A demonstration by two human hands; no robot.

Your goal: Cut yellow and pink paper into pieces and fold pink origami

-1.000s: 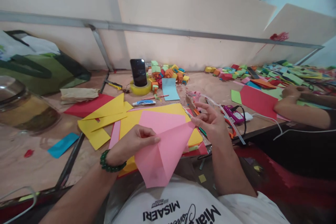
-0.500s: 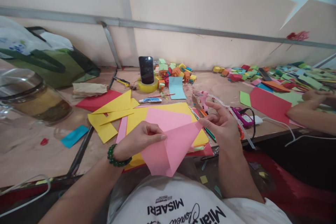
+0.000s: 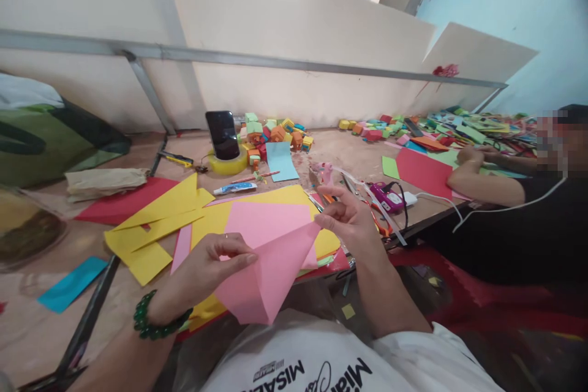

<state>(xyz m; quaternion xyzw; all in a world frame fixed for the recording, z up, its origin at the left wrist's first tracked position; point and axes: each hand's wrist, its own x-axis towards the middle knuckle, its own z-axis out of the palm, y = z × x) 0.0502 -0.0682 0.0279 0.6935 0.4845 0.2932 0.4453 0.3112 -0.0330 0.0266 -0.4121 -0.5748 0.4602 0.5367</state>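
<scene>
A creased sheet of pink paper is held up at the table's front edge, over my lap. My left hand, with a green bead bracelet on its wrist, pinches the paper's upper edge on the left. At the right corner my right hand grips it between thumb and fingers. Behind it, another pink sheet lies flat on yellow paper. Folded yellow strips lie left of the stack.
A phone stands in a tape roll beside small folded paper cubes. Right of my hand lie a pink glue gun and a purple power socket with cables. A co-worker sits at the right.
The view has turned right, bringing more of the co-worker into sight. Both hands keep their pinch on the pink paper, which looks nearly the same.
</scene>
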